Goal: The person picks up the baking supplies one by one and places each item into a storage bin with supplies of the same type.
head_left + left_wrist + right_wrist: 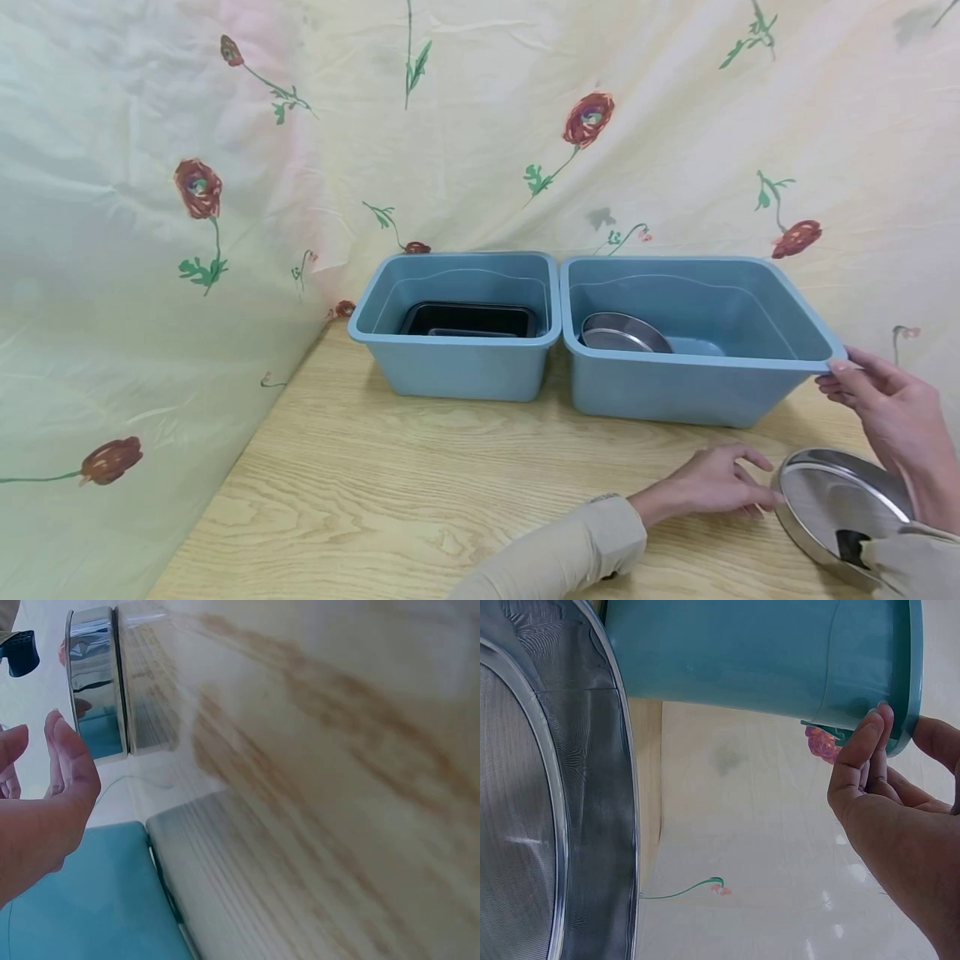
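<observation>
My right hand (pixel 900 408) pinches the front right corner of the rim of the right blue bin (pixel 660 387), its thumb on one side of the rim and fingers on the other. Below that arm, a shiny round metal pan (pixel 832 500) rests on the table, partly hidden by the right sleeve. My left hand (pixel 712 483) is low over the table at the pan's left side, fingers loosely extended toward its rim. In the left wrist view, the pan's mirror-like side (pixel 97 682) stands just past the left fingertips. Another round metal pan (pixel 622 333) leans inside the right bin.
A second blue bin (pixel 465 367) stands to the left, nearly touching the first, with a dark rectangular baking pan (pixel 472 318) inside. Both stand toward the back of the wooden table (pixel 360 500). Flowered cloth (pixel 465 150) hangs behind and along the left.
</observation>
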Demonstrator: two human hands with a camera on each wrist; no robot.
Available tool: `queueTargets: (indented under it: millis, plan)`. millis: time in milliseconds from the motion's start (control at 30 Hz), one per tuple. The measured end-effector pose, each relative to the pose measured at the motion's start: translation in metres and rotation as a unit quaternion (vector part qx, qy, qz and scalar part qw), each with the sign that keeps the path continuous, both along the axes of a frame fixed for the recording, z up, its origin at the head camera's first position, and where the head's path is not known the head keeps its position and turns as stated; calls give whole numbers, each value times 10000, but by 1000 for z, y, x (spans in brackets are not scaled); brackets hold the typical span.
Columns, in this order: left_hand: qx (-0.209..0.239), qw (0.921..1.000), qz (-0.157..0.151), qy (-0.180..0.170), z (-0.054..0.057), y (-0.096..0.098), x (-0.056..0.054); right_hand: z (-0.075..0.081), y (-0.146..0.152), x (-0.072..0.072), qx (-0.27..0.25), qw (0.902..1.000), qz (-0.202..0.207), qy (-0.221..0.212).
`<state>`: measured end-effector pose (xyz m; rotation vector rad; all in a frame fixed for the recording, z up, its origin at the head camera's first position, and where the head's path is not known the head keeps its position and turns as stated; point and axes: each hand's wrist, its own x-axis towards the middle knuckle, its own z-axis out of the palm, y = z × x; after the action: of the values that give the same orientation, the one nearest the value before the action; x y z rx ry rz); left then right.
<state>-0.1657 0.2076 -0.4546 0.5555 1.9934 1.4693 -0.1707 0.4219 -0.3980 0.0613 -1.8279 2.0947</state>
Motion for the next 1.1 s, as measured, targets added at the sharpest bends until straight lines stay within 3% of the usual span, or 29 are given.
queueTargets:
  millis: [367,700,1100]
  plan:
    - [-92,9999,3,-50,-5,7,0,1,1,1,93,9999,73,35]
    - [-16,9998,52,-169,-3,10,0,6,-3,3,97,9998,155,108]
    - [-379,9986,-54,351,-6,16,1,3,1,2,332,9994,47,73]
